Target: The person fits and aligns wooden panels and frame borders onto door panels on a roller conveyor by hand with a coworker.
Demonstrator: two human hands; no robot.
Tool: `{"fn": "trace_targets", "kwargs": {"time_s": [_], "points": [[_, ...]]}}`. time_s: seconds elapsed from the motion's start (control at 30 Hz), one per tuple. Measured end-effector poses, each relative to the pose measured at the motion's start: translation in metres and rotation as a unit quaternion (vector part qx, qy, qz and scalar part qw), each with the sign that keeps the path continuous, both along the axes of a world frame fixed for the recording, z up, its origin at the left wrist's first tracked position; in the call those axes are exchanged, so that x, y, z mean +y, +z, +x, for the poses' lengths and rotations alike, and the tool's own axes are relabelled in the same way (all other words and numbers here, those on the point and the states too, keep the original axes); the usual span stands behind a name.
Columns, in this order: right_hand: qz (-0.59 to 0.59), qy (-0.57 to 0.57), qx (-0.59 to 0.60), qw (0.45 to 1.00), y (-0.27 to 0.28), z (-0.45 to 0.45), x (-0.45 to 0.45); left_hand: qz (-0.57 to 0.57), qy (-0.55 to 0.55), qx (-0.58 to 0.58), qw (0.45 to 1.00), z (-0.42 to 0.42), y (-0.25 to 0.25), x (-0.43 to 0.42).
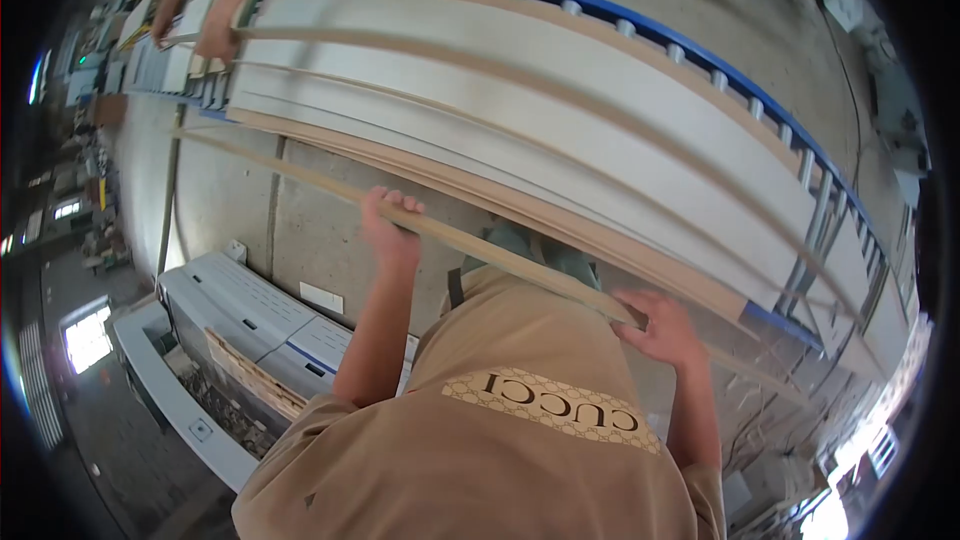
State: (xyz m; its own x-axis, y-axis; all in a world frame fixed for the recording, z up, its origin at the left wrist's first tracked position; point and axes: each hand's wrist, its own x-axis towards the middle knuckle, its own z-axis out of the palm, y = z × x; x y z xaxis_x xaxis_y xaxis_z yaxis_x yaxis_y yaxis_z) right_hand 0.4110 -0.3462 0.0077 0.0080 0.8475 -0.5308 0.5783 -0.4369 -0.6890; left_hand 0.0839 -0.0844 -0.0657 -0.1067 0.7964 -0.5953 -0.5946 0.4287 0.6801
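Observation:
A long, thin pale wooden strip [490, 255] runs slantwise across the front of my body, from the upper left to the lower right. My left hand [388, 220] is closed around it near the middle, fingers curled over the top. Further along, my right hand [660, 325] grips the same strip between thumb and fingers. Beyond the strip lies a stack of long white panels [420, 70] with bare wood-coloured edges, resting on a blue-framed roller conveyor [620, 25].
At the upper left, a co-worker's hands [215, 35] hold another long strip [480, 60] over the panels. Grey-white machine housing [245, 305] with a bin of scraps stands at my left. A small white piece [321, 297] lies on the concrete floor. Offcuts litter the lower right.

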Motion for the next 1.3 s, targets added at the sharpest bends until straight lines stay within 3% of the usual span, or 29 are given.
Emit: {"fn": "trace_targets", "kwargs": {"time_s": [0.13,0.23,0.7,0.8,0.87,0.9,0.97,1.03,1.13,1.3], "points": [[0.066,-0.011,-0.064,0.996,0.019,0.003,-0.011,-0.007,0.011,-0.013,1.000,0.008,-0.001,-0.002],[0.073,-0.007,-0.039,0.997,0.029,0.018,-0.027,0.000,0.009,-0.001,1.000,0.004,-0.004,-0.003],[0.067,-0.020,-0.083,0.994,0.016,0.057,-0.081,0.040,-0.012,0.024,0.999,0.004,-0.010,-0.001],[0.067,-0.028,-0.073,0.995,0.009,0.071,-0.092,0.063,-0.056,0.006,0.996,-0.028,-0.036,0.011],[0.066,-0.029,-0.070,0.995,0.006,0.076,-0.103,0.104,-0.057,0.079,0.990,-0.020,-0.030,0.004],[0.058,-0.042,-0.058,0.996,0.002,0.076,-0.109,0.047,-0.039,0.122,0.991,-0.016,-0.027,0.010],[0.058,-0.052,-0.057,0.995,-0.008,0.077,-0.116,0.047,-0.050,0.081,0.994,-0.033,-0.049,0.029],[0.041,-0.048,-0.060,0.996,-0.004,0.079,-0.121,0.019,0.004,0.103,0.995,0.020,-0.002,0.004],[0.015,-0.048,-0.044,0.998,0.001,0.077,-0.120,0.046,-0.066,0.060,0.995,-0.002,-0.023,0.013],[0.045,-0.064,-0.051,0.996,-0.001,0.077,-0.123,0.040,-0.044,0.064,0.996,0.018,-0.011,0.004]]}}
